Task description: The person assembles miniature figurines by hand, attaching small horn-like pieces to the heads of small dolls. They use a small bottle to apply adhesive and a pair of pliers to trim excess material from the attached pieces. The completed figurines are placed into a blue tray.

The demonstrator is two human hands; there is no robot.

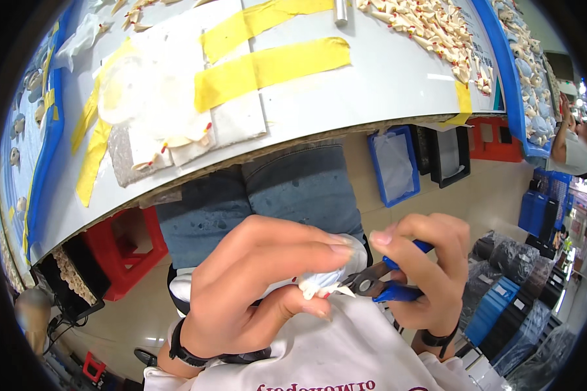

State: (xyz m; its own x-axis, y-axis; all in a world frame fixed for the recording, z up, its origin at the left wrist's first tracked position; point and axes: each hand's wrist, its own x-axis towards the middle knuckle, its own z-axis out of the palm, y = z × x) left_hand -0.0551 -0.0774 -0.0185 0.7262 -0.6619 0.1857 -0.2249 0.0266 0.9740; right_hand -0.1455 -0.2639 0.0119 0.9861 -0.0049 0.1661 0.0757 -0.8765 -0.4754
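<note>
My left hand [241, 280] is closed around a small pale-blue and cream figurine [321, 281], pinched between thumb and fingers above my lap. A cream pointed piece with a bit of red sticks out at its lower side. In my right hand are small cutting pliers [366, 284] with blue handles. Their jaws are right beside the pointed piece; whether they touch it I cannot tell. My right hand [437, 260] has its fingers curled about the handles. Part of the figurine is hidden by my left fingers.
On the white table [306, 91], yellow tape [274, 68] holds down white sheets; a few red-tipped pieces [205, 130] lie near its edge. A heap of cream pieces [430, 29] is at the far right. Blue trays [518, 85] flank the table; a red stool [120, 254] stands below left.
</note>
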